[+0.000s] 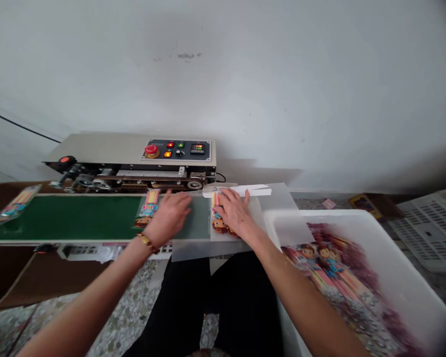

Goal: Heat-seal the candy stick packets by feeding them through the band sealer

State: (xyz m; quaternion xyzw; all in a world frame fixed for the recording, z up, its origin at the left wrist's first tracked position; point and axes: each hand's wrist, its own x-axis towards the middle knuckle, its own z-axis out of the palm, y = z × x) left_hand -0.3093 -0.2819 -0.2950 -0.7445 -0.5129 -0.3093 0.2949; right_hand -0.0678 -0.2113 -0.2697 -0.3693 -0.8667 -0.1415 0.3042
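My left hand [170, 214] is over the green conveyor belt [85, 215], fingers loosely extended and apart, with nothing visible in it. Just left of it, a clear packet [148, 206] with pastel sticks and a cartoon figure lies on the belt; whether the hand touches it is hard to tell. My right hand [235, 210] rests with spread fingers on similar cartoon packets [219, 225], partly covering them. These lie on a translucent plastic sheet [193, 250] at the right end of the belt, beside the band sealing machine [134, 158].
A white bin [360, 215] full of similar packets stands at the right. Another packet [18, 203] lies at the belt's left end, above a cardboard box [55, 282]. White strips [252, 190] lie behind my right hand. A white plastic crate [431, 228] is at the far right.
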